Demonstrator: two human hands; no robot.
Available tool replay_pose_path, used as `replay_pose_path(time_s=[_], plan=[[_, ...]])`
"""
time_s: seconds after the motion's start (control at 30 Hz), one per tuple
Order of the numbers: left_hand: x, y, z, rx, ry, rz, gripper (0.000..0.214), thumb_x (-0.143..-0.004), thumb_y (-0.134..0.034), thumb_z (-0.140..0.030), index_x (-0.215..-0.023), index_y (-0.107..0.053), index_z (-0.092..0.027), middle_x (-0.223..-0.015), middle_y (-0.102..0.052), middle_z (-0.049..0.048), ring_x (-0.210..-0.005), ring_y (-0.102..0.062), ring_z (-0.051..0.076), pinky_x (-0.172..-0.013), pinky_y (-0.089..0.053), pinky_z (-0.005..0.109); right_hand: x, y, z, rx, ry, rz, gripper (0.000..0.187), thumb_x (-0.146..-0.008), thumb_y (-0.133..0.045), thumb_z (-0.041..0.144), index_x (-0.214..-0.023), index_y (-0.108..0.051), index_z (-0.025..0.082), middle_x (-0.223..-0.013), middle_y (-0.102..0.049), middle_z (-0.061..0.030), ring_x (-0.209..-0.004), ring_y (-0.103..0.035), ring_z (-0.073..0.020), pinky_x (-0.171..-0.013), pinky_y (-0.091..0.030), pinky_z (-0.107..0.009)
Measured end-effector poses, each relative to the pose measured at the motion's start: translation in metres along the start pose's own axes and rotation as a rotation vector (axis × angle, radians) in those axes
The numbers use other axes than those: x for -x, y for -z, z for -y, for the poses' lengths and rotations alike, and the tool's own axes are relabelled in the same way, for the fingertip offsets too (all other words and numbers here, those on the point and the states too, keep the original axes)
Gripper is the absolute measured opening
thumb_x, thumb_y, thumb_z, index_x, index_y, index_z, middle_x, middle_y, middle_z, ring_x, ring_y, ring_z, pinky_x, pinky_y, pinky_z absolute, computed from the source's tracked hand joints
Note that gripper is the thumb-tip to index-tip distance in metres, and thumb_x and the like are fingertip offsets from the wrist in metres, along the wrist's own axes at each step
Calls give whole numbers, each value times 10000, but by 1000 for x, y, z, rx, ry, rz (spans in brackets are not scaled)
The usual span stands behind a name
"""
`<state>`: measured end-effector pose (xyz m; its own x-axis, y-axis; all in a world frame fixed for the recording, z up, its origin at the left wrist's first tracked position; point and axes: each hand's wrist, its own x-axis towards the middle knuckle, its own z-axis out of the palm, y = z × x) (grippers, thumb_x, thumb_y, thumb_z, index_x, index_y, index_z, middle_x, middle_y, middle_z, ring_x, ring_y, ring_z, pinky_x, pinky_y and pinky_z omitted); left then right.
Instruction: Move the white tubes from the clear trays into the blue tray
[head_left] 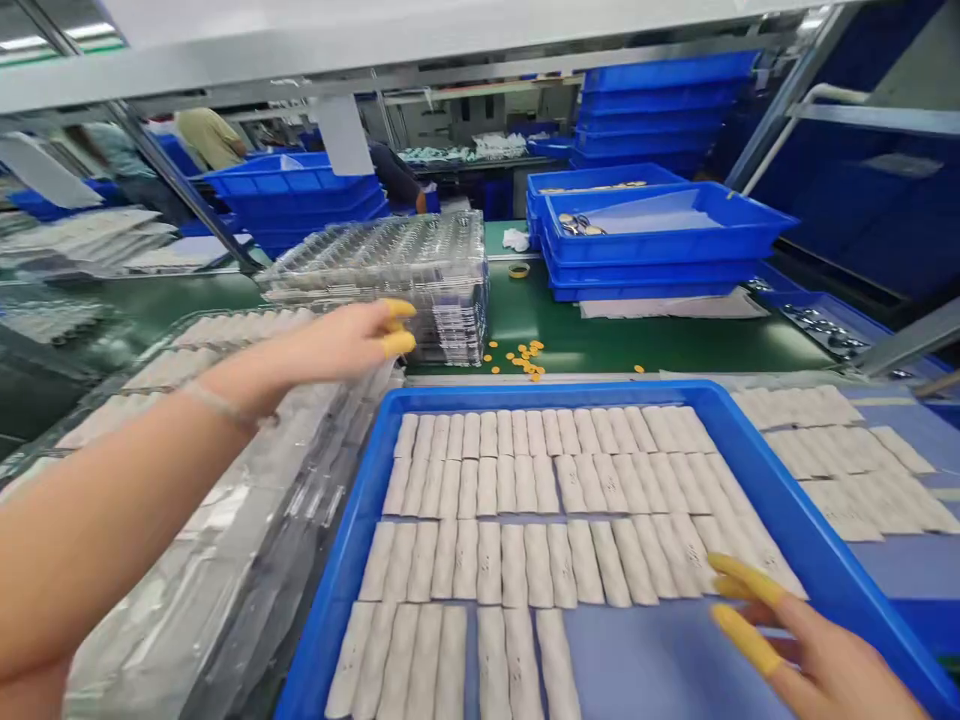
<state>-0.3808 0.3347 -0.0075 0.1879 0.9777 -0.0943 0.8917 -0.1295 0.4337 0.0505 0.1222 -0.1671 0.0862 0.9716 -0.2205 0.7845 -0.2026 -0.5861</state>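
Observation:
A blue tray (352, 520) holds rows of small off-white wrapped rolls (537, 560), some with dark printed marks. My right hand (810, 640) hovers over the tray's right side, near the end of the third row. Its yellow-covered fingers are spread with nothing between them. My left hand (349, 340) reaches across in front of a stack of clear plastic trays (450, 310). Yellow covers sit on its thumb and finger, which are apart and empty. Below that arm lie more clear trays (300, 500), with rolls (244, 328) in the upper one.
Orange discs (525, 360) lie scattered on the green bench (600, 335) near a tape roll (518, 270). Stacked blue bins (660, 245) stand behind. More rolls (862, 490) lie at the right. A metal shelf beam (450, 55) crosses overhead. People work in the background.

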Motion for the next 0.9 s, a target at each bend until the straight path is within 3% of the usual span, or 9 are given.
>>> replay_pose_path(time_s=[0.1,0.17,0.2,0.3,0.4,0.5,0.6,0.77,0.9], plan=[[69,-59,-36,46,-122,312,459,-782,-607,-467,-1181,-645,-244,-1116,-719,55,-962,-662,267,-852,-499,353,10,-25,29,96,118,362,496,-933,-405,313,-1366,-497,90,-1127,-695,-168,-944,-689,-304,-817,-589,-385],[114,-100,-52,53,-143,618,428,-807,-554,-448,-1150,-655,-213,-1003,-733,102,-864,-672,283,-749,-500,361,15,-44,56,108,213,463,467,-905,-489,246,-1361,-527,153,-1183,-680,-123,-1013,-666,-286,-854,-569,-351],[133,-119,-57,73,-132,703,400,-801,-551,-423,-1112,-666,-199,-941,-732,114,-829,-668,289,-708,-491,358,18,-53,68,119,254,504,484,-876,-545,203,-1359,-536,179,-1181,-682,-110,-1026,-660,-289,-873,-558,-353],[170,-168,-64,99,-73,746,420,-797,-532,-358,-1150,-627,-149,-861,-712,131,-746,-656,279,-618,-466,337,25,-71,89,211,314,587,530,-830,-602,87,-1356,-538,104,-1074,-706,-176,-949,-679,-361,-843,-560,-466],[185,-199,-71,121,-8,671,526,-844,-458,-315,-1331,-453,-117,-926,-692,129,-760,-644,243,-624,-468,319,25,-77,94,316,348,607,355,-862,-589,72,-1214,-633,55,-971,-710,-197,-858,-692,-382,-753,-573,-527],[188,-214,-85,123,9,614,405,-866,-426,-333,-1204,-517,-128,-983,-678,136,-809,-642,244,-639,-481,320,24,-73,96,390,373,610,156,-915,-602,132,-1043,-688,102,-906,-710,-122,-801,-699,-304,-720,-585,-475],[185,-218,-100,91,-31,593,375,-875,-420,-372,-1135,-553,-135,-1029,-673,158,-911,-643,294,-733,-501,381,25,-65,93,428,375,612,144,-937,-604,169,-1059,-675,140,-884,-704,-75,-770,-694,-260,-703,-580,-434],[177,-217,-109,-37,-98,613,379,-843,-444,-385,-1021,-633,-110,-938,-691,222,-862,-659,397,-716,-502,513,27,-52,81,414,377,610,240,-934,-565,189,-1153,-664,176,-920,-707,-106,-801,-695,-304,-698,-547,-422],[173,-217,-112,-107,-165,644,355,-834,-419,-328,-923,-675,-99,-875,-697,237,-801,-672,396,-670,-513,506,25,-49,83,388,394,612,284,-902,-568,186,-1162,-678,210,-920,-705,-118,-805,-693,-344,-667,-525,-404]])
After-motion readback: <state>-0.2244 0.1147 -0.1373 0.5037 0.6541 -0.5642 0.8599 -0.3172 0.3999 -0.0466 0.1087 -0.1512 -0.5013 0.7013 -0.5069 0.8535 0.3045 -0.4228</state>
